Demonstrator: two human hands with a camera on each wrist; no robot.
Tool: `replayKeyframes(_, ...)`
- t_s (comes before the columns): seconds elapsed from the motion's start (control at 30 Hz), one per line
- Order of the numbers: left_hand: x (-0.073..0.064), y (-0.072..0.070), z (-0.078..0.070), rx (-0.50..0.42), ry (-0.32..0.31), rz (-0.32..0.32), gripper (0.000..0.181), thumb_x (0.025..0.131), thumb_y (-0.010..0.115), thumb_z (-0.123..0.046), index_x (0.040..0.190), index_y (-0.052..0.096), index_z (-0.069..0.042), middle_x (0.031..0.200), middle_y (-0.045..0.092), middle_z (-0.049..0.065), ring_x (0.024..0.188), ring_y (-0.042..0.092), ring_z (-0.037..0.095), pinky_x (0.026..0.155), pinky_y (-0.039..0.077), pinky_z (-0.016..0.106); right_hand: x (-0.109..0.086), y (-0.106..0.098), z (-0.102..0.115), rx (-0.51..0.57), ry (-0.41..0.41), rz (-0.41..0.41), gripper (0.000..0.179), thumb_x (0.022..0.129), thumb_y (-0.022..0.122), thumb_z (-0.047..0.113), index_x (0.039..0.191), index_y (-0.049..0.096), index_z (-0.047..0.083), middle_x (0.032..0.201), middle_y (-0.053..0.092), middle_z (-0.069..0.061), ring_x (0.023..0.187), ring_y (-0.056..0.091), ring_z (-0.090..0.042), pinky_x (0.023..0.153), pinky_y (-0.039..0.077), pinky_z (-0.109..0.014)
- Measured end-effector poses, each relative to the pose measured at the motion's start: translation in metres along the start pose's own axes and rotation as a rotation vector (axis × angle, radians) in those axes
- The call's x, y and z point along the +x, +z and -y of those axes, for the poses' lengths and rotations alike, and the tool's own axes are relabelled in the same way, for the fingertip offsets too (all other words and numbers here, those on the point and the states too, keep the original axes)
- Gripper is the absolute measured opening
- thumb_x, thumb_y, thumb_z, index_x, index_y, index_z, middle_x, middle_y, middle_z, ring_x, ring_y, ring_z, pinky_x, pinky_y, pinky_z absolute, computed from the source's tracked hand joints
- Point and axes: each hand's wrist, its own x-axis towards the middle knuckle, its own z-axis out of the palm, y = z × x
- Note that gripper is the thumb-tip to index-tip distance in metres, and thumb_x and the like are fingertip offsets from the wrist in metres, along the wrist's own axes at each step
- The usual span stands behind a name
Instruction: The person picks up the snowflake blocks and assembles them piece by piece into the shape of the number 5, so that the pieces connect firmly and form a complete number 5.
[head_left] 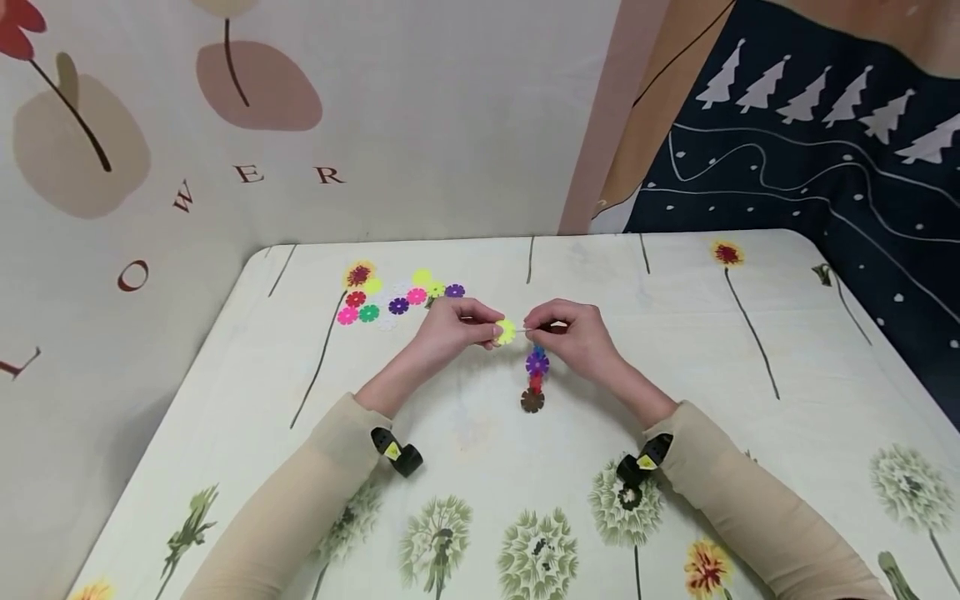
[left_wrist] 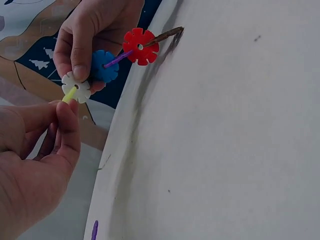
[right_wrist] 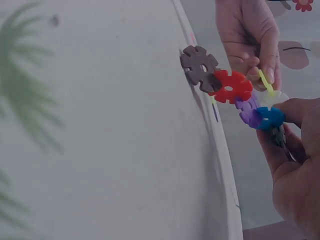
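Observation:
My left hand [head_left: 455, 327] pinches a yellow snowflake disc [head_left: 506, 332] between thumb and fingertips. Opposite it, my right hand [head_left: 577, 332] grips one end of a chain of interlocking snowflake discs. In the left wrist view, the yellow disc stands edge-on right at a white disc [left_wrist: 80, 91], which has the right thumb on it. Further along the chain come a blue disc [left_wrist: 104, 66], a purple disc [head_left: 537, 363], a red disc [right_wrist: 231, 86] and a brown disc [head_left: 532, 400] at the free end. A dark disc [right_wrist: 277, 136] shows partly behind the right hand's fingers.
Loose snowflake discs in pink [head_left: 347, 316], green [head_left: 368, 313], purple [head_left: 398, 306] and other colours lie at the back left of the table. A flower-printed cloth [head_left: 465, 442] covers the tabletop. Printed curtains [head_left: 450, 117] hang behind it.

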Motion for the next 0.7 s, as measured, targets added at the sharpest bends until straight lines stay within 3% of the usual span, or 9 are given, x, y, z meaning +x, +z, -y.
replayKeyframes(0.3, 0.003, 0.008, -0.004, 0.000, 0.000, 0.029, 0.016, 0.093, 0.073, 0.000, 0.109, 0.075, 0.003, 0.100, 0.074, 0.014, 0.079, 0.071, 0.023, 0.079, 0.062, 0.034, -0.002, -0.007, 0.002, -0.012, -0.014, 0.005, 0.009, 0.084, 0.078, -0.012, 0.089, 0.078, -0.004, 0.098, 0.073, -0.016, 0.093, 0.070, -0.030, 0.080, 0.061, -0.027)
replayKeyframes(0.7, -0.002, 0.008, -0.006, 0.027, -0.015, -0.021, 0.016, 0.093, 0.073, -0.001, 0.109, 0.075, 0.003, 0.098, 0.074, 0.014, 0.078, 0.072, 0.024, 0.078, 0.063, 0.035, -0.001, 0.000, 0.003, 0.022, -0.013, -0.013, 0.010, 0.085, 0.078, -0.011, 0.087, 0.078, -0.002, 0.099, 0.073, -0.016, 0.093, 0.071, -0.030, 0.080, 0.061, -0.025)
